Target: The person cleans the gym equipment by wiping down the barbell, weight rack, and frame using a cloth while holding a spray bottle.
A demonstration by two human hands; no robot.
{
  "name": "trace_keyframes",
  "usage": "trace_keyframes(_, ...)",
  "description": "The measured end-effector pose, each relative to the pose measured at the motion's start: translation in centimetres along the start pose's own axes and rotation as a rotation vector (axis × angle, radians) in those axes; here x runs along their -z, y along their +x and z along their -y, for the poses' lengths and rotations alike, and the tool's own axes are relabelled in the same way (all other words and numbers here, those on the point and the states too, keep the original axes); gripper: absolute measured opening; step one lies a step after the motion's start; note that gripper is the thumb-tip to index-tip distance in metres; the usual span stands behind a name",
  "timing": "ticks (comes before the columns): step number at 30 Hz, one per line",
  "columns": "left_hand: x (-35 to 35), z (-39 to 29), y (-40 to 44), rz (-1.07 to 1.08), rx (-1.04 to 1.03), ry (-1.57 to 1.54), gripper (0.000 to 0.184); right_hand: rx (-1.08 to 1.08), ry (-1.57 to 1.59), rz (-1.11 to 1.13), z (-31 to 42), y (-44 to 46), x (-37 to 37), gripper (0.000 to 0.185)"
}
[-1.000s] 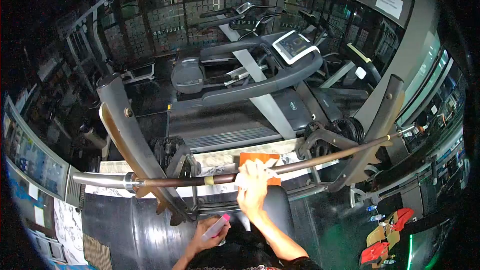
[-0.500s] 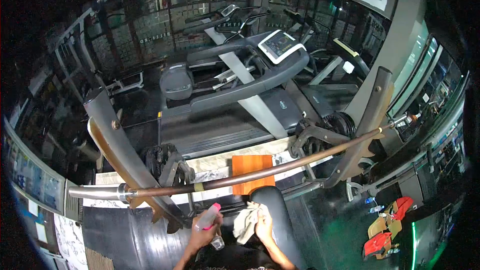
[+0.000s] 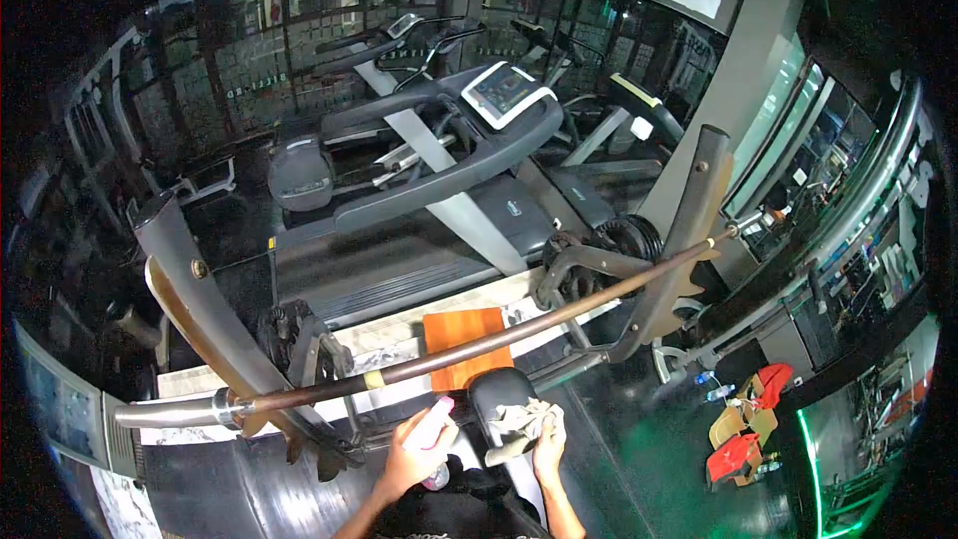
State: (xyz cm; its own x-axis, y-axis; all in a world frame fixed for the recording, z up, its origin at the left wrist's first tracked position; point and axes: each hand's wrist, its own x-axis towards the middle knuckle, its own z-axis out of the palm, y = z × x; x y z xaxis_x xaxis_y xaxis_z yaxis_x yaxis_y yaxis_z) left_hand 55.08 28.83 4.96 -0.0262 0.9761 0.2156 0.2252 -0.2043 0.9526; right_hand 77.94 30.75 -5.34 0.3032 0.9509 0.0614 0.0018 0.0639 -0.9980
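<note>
My left hand [image 3: 411, 451] is wrapped round a clear spray bottle [image 3: 431, 425] with a pink top, held low in front of my body. To its right, my right hand [image 3: 549, 447] grips a crumpled whitish cloth [image 3: 519, 423] above the black bench pad [image 3: 496, 391]. Neither hand touches the long barbell [image 3: 529, 327], which lies across the rack uprights just beyond them. An orange-brown board [image 3: 465, 334] shows behind the bar.
Two rack uprights [image 3: 172, 240] [image 3: 699, 185] stand left and right. A treadmill [image 3: 399, 269] with a white-framed console [image 3: 507, 93] is beyond the rack. Boxes with red cloth [image 3: 733, 456] and bottles lie on the floor at the right.
My right hand has come down off the bar with the cloth and moved right over the bench. My left hand still has the bottle. The view has turned, shifting the scene left.
</note>
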Motion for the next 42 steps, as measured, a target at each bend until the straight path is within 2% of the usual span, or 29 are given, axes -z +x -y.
trace_keyframes(4,-0.6,0.7,-0.2,-0.008,-0.067,0.03,0.037,-0.072,0.024,-0.065,-0.1,-1.5,0.6,0.038)
trace_keyframes(7,-0.7,0.7,-0.3,0.048,-0.038,0.004,0.038,-0.041,0.022,-0.062,0.1,-2.1,0.9,0.032)
trace_keyframes(11,-1.0,0.3,-0.4,0.04,-0.157,-0.04,0.039,-0.077,-0.014,-0.133,0.5,-2.8,0.8,0.031)
trace_keyframes(13,-1.0,0.1,-0.4,0.053,-0.193,-0.095,0.041,-0.11,0.022,-0.149,0.9,-3.2,0.8,0.033)
trace_keyframes(14,-1.0,0.2,-0.3,0.056,-0.232,-0.065,0.042,-0.052,-0.016,-0.132,-0.1,-3.3,1.1,0.042)
trace_keyframes(15,-1.0,0.4,-0.3,0.059,-0.272,-0.034,0.043,-0.053,-0.018,-0.143,0.1,-3.6,1.1,0.042)
trace_keyframes(21,-0.7,0.8,-0.5,0.079,-0.229,-0.112,0.043,-0.073,0.288,-0.112,0.1,-4.3,0.9,0.052)
trace_keyframes(24,-0.1,0.3,-0.4,0.079,-0.242,-0.079,0.039,-0.17,0.482,-0.114,0.8,-4.2,0.8,0.063)
trace_keyframes(27,0.5,1.0,-0.7,0.057,-0.275,-0.045,0.036,-0.303,0.621,-0.177,1.0,-3.7,1.0,0.059)
trace_keyframes(29,0.8,1.2,-1.0,0.05,-0.148,-0.101,0.04,-0.278,0.601,-0.135,2.0,-3.3,0.7,0.053)
trace_keyframes(31,1.1,1.1,-1.0,0.046,-0.114,-0.126,0.039,-0.253,0.582,-0.086,1.7,-2.9,0.7,0.046)
trace_keyframes(33,1.7,1.2,-0.8,0.056,-0.151,-0.051,0.039,-0.107,0.23,-0.159,-0.9,-1.7,1.0,0.035)
trace_keyframes(34,2.0,1.2,-0.8,0.049,-0.147,-0.043,0.039,-0.039,0.242,-0.142,-1.8,-0.9,1.3,0.025)
trace_keyframes(35,2.2,1.3,-0.8,0.046,-0.192,0.007,0.026,0.076,-0.063,-0.335,5.5,-0.5,-3.0,0.024)
trace_keyframes(36,2.4,1.4,-0.7,0.042,-0.236,0.058,0.014,0.206,0.002,-0.325,7.0,0.7,-4.6,0.028)
trace_keyframes(37,2.8,1.1,-0.7,0.031,-0.233,0.067,0.014,0.335,0.068,-0.314,7.9,1.8,-5.6,0.034)
trace_keyframes(39,3.2,0.5,-0.5,0.031,-0.168,0.124,0.019,0.736,-0.326,-0.241,10.0,4.4,-6.7,0.024)
trace_keyframes(40,3.2,1.1,-0.8,0.051,-0.082,0.148,0.008,0.683,-0.432,-0.273,10.8,5.3,-7.8,0.017)
trace_keyframes(41,2.9,1.6,-1.1,0.045,-0.076,0.156,0.008,0.809,-0.451,-0.102,10.4,6.8,-8.0,0.012)
trace_keyframes(42,2.7,2.0,-1.5,0.011,0.0,0.033,0.006,0.736,-0.448,0.047,9.0,7.2,-8.7,0.01)
